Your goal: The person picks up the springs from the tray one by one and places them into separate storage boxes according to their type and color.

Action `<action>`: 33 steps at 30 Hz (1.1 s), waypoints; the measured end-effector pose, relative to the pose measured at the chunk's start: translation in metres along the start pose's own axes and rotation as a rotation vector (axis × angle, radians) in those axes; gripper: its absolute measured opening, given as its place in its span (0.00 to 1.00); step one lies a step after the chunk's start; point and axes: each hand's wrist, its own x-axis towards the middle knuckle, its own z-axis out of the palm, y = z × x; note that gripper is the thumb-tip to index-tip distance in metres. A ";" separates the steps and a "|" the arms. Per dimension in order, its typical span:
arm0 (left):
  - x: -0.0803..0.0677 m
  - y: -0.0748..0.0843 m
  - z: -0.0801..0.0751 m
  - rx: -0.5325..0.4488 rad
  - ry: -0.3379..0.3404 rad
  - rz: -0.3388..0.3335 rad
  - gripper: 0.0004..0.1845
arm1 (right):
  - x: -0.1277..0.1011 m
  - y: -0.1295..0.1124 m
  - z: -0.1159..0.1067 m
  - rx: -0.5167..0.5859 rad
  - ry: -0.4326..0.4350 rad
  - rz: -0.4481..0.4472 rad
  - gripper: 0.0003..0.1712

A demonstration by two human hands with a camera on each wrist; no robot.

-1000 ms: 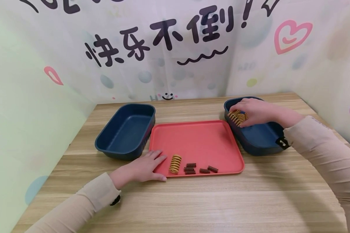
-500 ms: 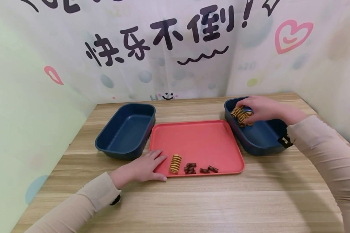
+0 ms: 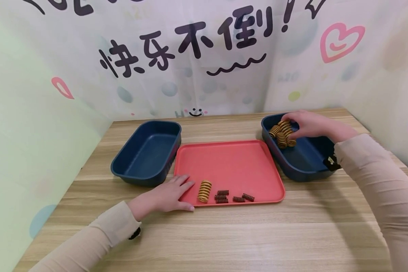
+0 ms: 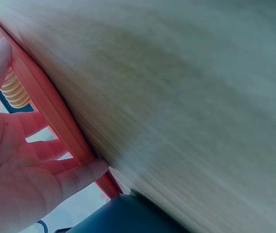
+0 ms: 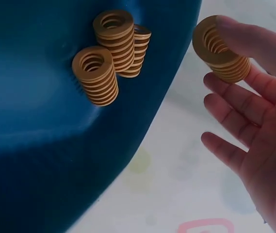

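My right hand (image 3: 300, 124) reaches into the far left end of the right blue bin (image 3: 306, 170). In the right wrist view it (image 5: 247, 82) pinches one yellow spring (image 5: 220, 48) at its fingertips, the other fingers spread. A few more yellow springs (image 3: 281, 135) lie loose in that bin just below it (image 5: 96, 75). My left hand (image 3: 176, 194) rests flat on the front left corner of the red tray (image 3: 229, 162), fingers straight on its rim (image 4: 50, 107). A yellow spring (image 3: 204, 190) lies on the tray right beside those fingers.
Several small dark springs (image 3: 232, 197) lie along the tray's front edge. An empty blue bin (image 3: 147, 151) stands left of the tray. Decorated walls close in the wooden table (image 3: 224, 234) at the back and on both sides.
My right hand moved a little further back in the right bin and opened over the yellow springs, which now lie loose below it. The left hand and tray stayed still.
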 end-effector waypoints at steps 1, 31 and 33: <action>0.000 0.000 0.000 -0.001 0.000 0.001 0.43 | 0.001 0.002 0.001 -0.003 0.003 0.006 0.30; 0.000 -0.001 0.001 0.010 0.005 -0.003 0.44 | 0.006 0.037 0.007 0.088 -0.037 0.211 0.31; 0.001 -0.001 0.000 0.008 0.006 -0.003 0.44 | 0.006 0.038 0.008 0.089 -0.043 0.221 0.30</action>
